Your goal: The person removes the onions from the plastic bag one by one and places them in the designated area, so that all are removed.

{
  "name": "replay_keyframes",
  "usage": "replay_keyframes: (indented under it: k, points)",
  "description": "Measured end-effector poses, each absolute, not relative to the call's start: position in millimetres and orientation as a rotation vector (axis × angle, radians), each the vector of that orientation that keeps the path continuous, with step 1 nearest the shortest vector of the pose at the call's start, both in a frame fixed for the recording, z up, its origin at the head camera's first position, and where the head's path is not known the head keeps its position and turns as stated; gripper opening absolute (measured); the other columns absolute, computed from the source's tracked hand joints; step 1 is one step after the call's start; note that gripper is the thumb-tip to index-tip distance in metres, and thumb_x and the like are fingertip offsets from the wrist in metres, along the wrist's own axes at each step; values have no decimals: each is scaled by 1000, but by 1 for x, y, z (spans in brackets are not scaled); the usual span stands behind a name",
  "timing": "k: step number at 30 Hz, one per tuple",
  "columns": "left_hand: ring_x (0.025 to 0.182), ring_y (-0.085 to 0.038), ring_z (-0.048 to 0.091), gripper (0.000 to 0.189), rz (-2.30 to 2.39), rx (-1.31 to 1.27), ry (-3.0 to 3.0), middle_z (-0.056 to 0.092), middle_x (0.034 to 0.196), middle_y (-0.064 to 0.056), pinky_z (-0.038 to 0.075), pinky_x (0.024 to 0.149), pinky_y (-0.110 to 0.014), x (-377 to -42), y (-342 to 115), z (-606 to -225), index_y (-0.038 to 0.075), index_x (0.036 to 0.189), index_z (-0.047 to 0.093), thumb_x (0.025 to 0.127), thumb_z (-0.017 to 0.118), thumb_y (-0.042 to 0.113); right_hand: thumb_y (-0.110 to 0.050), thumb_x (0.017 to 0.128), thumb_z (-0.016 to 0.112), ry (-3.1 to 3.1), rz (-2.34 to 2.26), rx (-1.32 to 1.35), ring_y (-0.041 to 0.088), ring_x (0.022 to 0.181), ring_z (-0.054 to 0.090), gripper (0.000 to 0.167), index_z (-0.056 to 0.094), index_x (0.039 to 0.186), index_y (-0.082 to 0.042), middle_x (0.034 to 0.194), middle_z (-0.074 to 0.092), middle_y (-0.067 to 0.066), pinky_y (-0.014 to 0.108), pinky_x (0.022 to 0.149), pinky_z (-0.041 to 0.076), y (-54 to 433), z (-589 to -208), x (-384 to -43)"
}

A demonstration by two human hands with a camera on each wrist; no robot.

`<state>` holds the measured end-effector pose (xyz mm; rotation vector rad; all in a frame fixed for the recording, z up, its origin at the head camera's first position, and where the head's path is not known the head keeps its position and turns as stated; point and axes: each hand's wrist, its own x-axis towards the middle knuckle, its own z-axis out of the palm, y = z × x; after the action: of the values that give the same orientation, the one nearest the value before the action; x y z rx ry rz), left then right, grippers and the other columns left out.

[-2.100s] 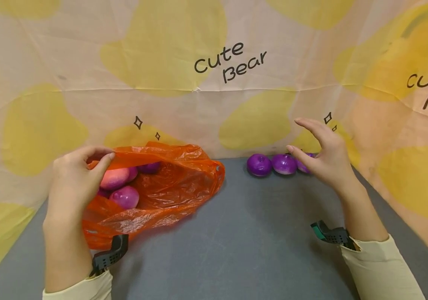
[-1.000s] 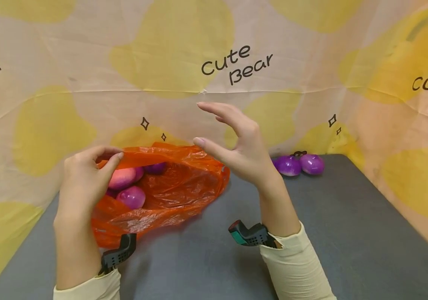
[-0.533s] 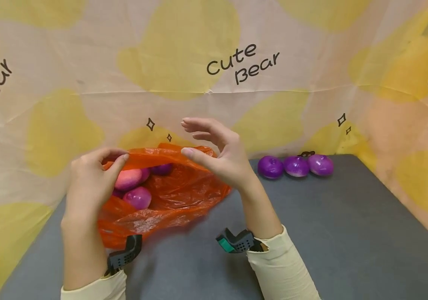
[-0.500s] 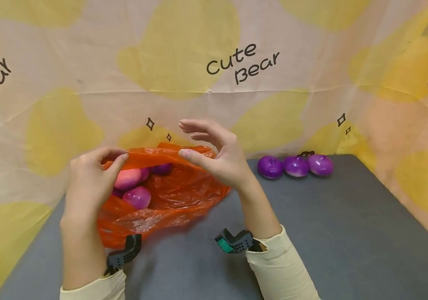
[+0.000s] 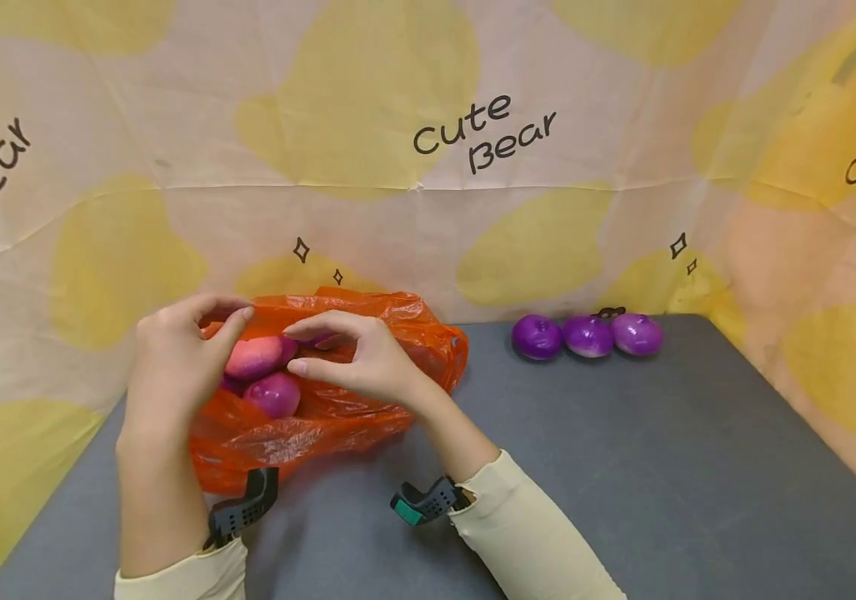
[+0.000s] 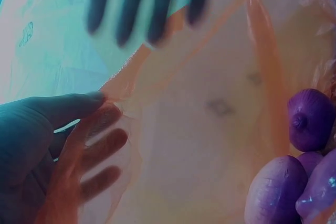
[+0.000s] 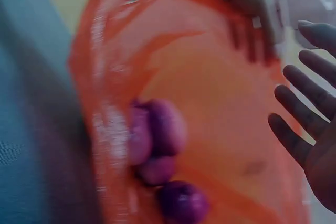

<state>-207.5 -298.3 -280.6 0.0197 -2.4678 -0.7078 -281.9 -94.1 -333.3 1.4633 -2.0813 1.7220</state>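
Observation:
My left hand [image 5: 176,350] pinches the upper rim of an orange plastic bag [image 5: 397,321], thumb on one side and fingers behind the film, as the left wrist view shows. Several purple onions [image 5: 272,394] lie in the left part of the bag; in the left wrist view one onion [image 6: 310,120] sits a little above the others. My right hand [image 5: 360,354] reaches over the bag's mouth, its fingertips close to the onions. Its fingers [image 7: 304,106] are spread and relaxed in the right wrist view, with nothing held. Part of the onions is hidden behind it in the head view.
Three more purple onions [image 5: 588,337] stand in a row on the grey table [image 5: 660,467], at the back right against the printed cloth [image 5: 367,108]. A small dark item [image 5: 612,312] lies behind them. The cloth rises along the back and both sides.
My right hand has moved left from near the row of onions, then down over the bag's mouth. My left hand keeps its pinch on the rim. The view has turned slightly left.

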Motion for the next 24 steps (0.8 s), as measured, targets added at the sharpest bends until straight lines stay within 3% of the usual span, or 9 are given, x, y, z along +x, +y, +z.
replay_keyframes:
  k: [6,14,24]
  points:
    - [107,-41,63,27,-671,21,-2463,74,111,-21,52,90,-60,-207,-296,-280,8,114,74,101,62,28,-26,92,75,-2231,1578,1449,1,115,63,35,70,125,-15,122,73,-1,18,101,49,-117,-357,-287]
    - [100,-38,65,20,-643,-27,-2424,76,105,-18,53,86,-54,-205,-291,-280,7,109,75,99,66,22,-26,95,72,-2345,1358,1421,18,119,65,38,67,128,-7,125,71,7,19,104,47,-140,-380,-293]
    - [102,-37,66,19,-679,-21,-2423,75,104,-17,53,90,-55,-206,-290,-280,8,108,75,99,65,21,-25,97,68,-2409,1193,1495,10,119,63,33,68,129,-15,128,69,0,14,107,42,-163,-403,-292]
